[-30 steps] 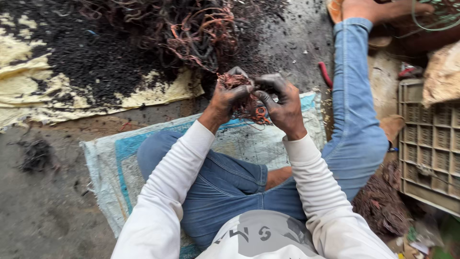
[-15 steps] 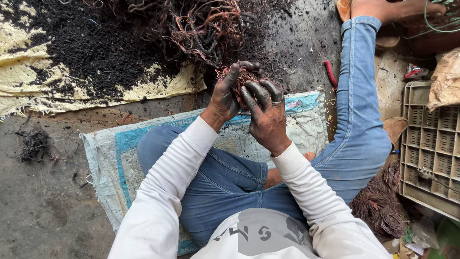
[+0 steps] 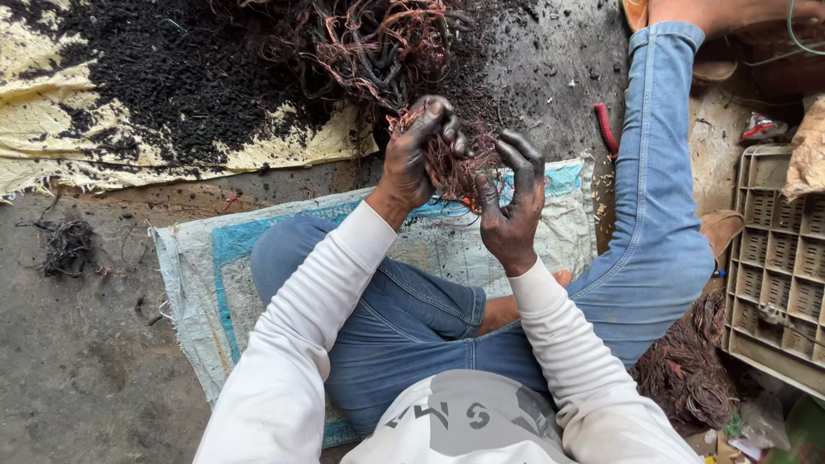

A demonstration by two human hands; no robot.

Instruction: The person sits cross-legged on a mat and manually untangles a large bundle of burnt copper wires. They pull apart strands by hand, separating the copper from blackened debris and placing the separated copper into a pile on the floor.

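Head view shows the left hand (image 3: 412, 159) with its grip clamped on a clump of thin reddish wire (image 3: 451, 159), held above the lap, while the right hand (image 3: 511, 206) has its sooty fingers (image 3: 524, 155) spread apart, touching the clump's right side. Just beyond lies a tangled wire pile (image 3: 369, 43) on black ash (image 3: 163, 77) over a yellow cloth (image 3: 51, 137). Under the crossed legs in jeans (image 3: 412, 318) is a woven sack (image 3: 198, 283), and a plastic crate (image 3: 778, 258) stands at the right.

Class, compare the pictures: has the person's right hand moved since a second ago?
Yes. The right hand has opened and drawn back from the left hand, toward the woven sack.
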